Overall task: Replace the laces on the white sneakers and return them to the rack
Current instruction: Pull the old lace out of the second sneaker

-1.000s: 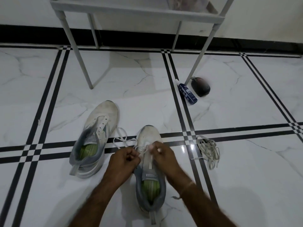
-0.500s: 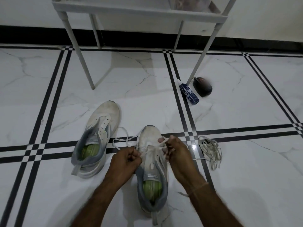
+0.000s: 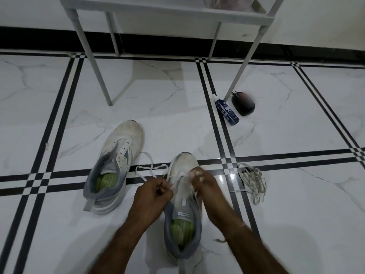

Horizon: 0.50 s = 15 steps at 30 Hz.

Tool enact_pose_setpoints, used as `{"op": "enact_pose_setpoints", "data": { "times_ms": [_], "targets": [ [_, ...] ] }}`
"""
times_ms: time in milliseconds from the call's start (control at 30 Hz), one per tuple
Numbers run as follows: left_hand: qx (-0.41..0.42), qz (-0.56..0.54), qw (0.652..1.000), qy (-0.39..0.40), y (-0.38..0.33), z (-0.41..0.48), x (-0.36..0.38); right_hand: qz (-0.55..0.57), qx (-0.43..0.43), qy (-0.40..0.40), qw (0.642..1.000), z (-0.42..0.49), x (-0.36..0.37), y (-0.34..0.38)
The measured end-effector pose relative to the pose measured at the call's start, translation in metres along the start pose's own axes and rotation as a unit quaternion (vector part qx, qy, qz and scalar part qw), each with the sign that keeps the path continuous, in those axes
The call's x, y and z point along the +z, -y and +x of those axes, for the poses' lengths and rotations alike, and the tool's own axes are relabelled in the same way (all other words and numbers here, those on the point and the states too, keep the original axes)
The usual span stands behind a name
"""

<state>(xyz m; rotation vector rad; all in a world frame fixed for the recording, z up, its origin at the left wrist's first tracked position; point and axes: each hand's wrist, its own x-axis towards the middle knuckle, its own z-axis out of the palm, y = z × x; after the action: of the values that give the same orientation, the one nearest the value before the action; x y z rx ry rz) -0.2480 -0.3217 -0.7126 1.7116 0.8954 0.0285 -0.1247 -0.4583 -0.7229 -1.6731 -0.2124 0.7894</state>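
Head view has both of your hands down at the near sneaker (image 3: 183,204), which stands on the floor (image 3: 296,214) between your forearms, toe away from you. Your left hand (image 3: 153,191) is fisted round the white lace (image 3: 150,169), whose slack loops out over the tiles towards the second sneaker (image 3: 118,155), lying unlaced just to the left. Your right hand (image 3: 205,184) is curled over the upper eyelets and appears to pinch a strand there.

Expect the lace to be light, limp and flat: it will twist and slide out of a loose grip, so hold it close to the tip when feeding an eyelet. The shoe is soft on top and likely to skid on polished tile, so steady it by the heel collar or sole edge.

Blur smears your right fingertips, so which eyelet is in play cannot be told. The rack (image 3: 167,8) is cut off at the top. A pile of loose laces (image 3: 251,181) lies right of the shoe; whether old or new is unclear
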Motion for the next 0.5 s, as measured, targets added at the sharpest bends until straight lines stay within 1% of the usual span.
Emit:
{"op": "enact_pose_setpoints", "data": {
  "times_ms": [33, 67, 133, 200, 233, 267, 300, 333, 367, 400, 433, 467, 500],
  "targets": [
    [-0.002, 0.000, 1.000, -0.005, 0.001, 0.001, -0.001, 0.109, 0.030, -0.014, 0.993, -0.001, -0.005, 0.007],
    [-0.006, 0.001, 1.000, -0.007, 0.001, 0.001, -0.001, 0.171, 0.046, -0.020, 0.984, -0.002, -0.010, 0.014],
    [-0.005, 0.006, 1.000, -0.008, 0.002, 0.001, -0.001, 0.171, 0.059, -0.021, 0.983, -0.002, -0.019, 0.019],
    [-0.003, 0.021, 1.000, -0.002, 0.002, 0.003, 0.000, 0.095, 0.058, -0.027, 0.993, 0.003, -0.023, 0.020],
    [0.000, 0.029, 1.000, 0.001, 0.001, 0.003, 0.001, 0.019, 0.046, -0.042, 0.998, 0.009, -0.027, 0.019],
    [0.000, 0.035, 0.999, 0.000, 0.000, 0.003, 0.002, -0.092, 0.028, -0.055, 0.994, 0.014, -0.031, 0.020],
    [0.002, 0.042, 0.999, -0.003, -0.001, 0.003, 0.003, -0.237, 0.005, -0.058, 0.970, 0.019, -0.037, 0.019],
    [0.007, 0.049, 0.999, -0.010, -0.002, 0.002, 0.004, -0.370, -0.014, -0.059, 0.927, 0.022, -0.040, 0.018],
    [0.012, 0.059, 0.998, -0.019, -0.001, 0.002, 0.005, -0.449, -0.035, -0.074, 0.890, 0.022, -0.040, 0.019],
    [0.016, 0.067, 0.997, -0.029, -0.001, 0.002, 0.006, -0.477, -0.065, -0.104, 0.870, 0.019, -0.036, 0.021],
    [0.020, 0.067, 0.997, -0.040, -0.001, 0.001, 0.008, -0.468, -0.115, -0.129, 0.867, 0.016, -0.032, 0.021],
    [0.023, 0.064, 0.997, -0.048, -0.002, 0.001, 0.009, -0.444, -0.163, -0.127, 0.872, 0.012, -0.026, 0.019],
    [0.028, 0.066, 0.996, -0.055, -0.004, 0.000, 0.011, -0.411, -0.189, -0.096, 0.887, 0.009, -0.020, 0.016]
  ]
}}
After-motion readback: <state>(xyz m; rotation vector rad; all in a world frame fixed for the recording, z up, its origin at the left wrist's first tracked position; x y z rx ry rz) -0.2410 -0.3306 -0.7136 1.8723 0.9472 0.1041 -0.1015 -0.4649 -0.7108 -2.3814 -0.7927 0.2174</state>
